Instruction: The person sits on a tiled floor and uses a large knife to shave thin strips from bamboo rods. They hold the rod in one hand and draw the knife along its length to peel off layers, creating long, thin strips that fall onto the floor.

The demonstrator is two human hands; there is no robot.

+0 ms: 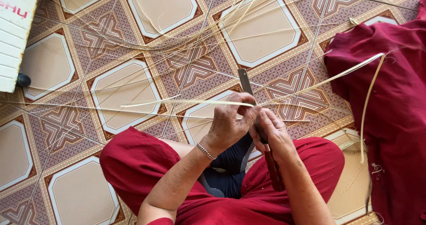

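Item: strip-splitting, seated on a patterned tile floor (111, 91).

Left hand (228, 123) — closed in a pinch on a pale bamboo strip (186, 103), thumb on top, so the strip lies flat and taut; we judge the grip steadies it against the blade. The strip runs left over the tiles from the pinch, and a second length rises right toward the cloth.

Right hand (273, 134) — clamped around a knife (245, 85), its dark handle along the forearm, its grey blade pointing away past both hands. We take this hold to keep the edge off the body.

Both hands sit touching, above our crossed legs in red trousers (137, 163).

Surroundings: loose thin slivers (199, 34) fanned over the tiles toward the far edge; a red cloth (390, 96) at the right edge; a white slatted panel (13, 34) at the far left corner.

Room: tiles lie open left of the knees — the right is hemmed by cloth.
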